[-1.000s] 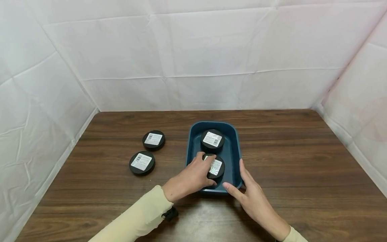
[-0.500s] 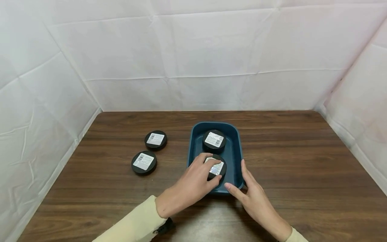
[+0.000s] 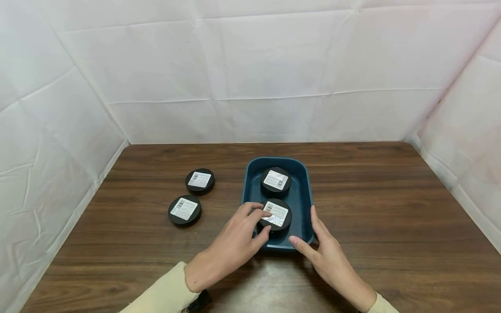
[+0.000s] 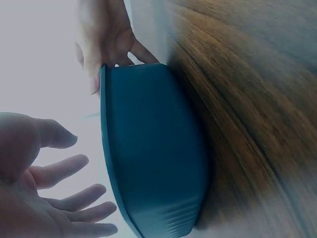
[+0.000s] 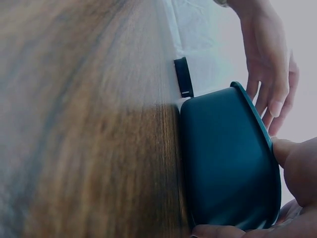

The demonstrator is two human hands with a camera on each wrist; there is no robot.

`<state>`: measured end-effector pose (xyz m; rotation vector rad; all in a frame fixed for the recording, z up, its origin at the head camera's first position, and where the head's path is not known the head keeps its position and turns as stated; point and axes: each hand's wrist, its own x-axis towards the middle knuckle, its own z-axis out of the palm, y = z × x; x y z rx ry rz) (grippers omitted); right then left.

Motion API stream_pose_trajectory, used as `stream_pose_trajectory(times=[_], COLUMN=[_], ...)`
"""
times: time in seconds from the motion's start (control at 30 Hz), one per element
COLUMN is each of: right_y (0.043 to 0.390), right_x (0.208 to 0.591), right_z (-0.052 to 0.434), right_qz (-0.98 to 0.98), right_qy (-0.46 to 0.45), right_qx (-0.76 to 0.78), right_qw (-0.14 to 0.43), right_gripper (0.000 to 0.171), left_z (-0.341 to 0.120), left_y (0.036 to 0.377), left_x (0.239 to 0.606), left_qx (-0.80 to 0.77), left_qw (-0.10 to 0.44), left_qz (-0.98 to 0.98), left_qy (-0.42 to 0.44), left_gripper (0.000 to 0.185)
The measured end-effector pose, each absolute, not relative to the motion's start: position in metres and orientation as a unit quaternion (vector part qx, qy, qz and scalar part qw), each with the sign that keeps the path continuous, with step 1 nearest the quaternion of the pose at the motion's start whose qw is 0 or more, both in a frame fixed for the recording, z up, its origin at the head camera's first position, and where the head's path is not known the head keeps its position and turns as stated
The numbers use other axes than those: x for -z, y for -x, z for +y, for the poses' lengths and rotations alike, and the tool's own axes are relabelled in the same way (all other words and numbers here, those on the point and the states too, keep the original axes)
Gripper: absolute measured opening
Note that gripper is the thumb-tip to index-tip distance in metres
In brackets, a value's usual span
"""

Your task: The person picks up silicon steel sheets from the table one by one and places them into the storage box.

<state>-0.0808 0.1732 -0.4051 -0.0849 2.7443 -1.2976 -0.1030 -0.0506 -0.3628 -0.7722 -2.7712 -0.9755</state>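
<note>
A blue tray [image 3: 300,204] holds two flat, round black containers, a far one [image 3: 275,180] and a near one [image 3: 278,214], both with white barcode labels facing up. My left hand [image 3: 231,243] hovers over the tray's left near side, fingers loosely bent and spread beside the near container. In the left wrist view its fingers [image 4: 74,198] stand apart from the tray's rim. At the near right corner, my right hand [image 3: 332,258] grips the tray, thumb over the rim and fingers along the outer wall. Whether anything lies beneath the two containers is hidden.
Two more round black containers lie on the wooden table [image 3: 372,195] left of the tray, one farther back [image 3: 200,181] and one nearer [image 3: 185,211]. White sheeting [image 3: 270,78] encloses the table's back and sides.
My left hand has drawn back leftward from the near container, its fingers loosening and baring more of the label. My right hand stays at the tray's corner.
</note>
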Motion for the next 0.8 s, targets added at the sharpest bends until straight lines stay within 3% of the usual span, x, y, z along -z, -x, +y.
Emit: stream_pose_trajectory(times=[0.57,0.8], right_y=[0.081,0.081], right_x=[0.402,0.402], right_z=[0.173,0.172], right_qz=[0.903,0.903], right_qy=[0.018,0.016], right_qx=[0.426,0.425], right_qw=[0.059,0.066], right_gripper=[0.097,0.097], left_z=[-0.072,-0.087], left_y=[0.092,0.087], left_x=[0.371,0.377], left_qx=[0.309,0.308], left_qw=[0.128,0.128], left_qz=[-0.92,-0.927], left_qy=[0.203,0.173], left_gripper=[0.028,0.035])
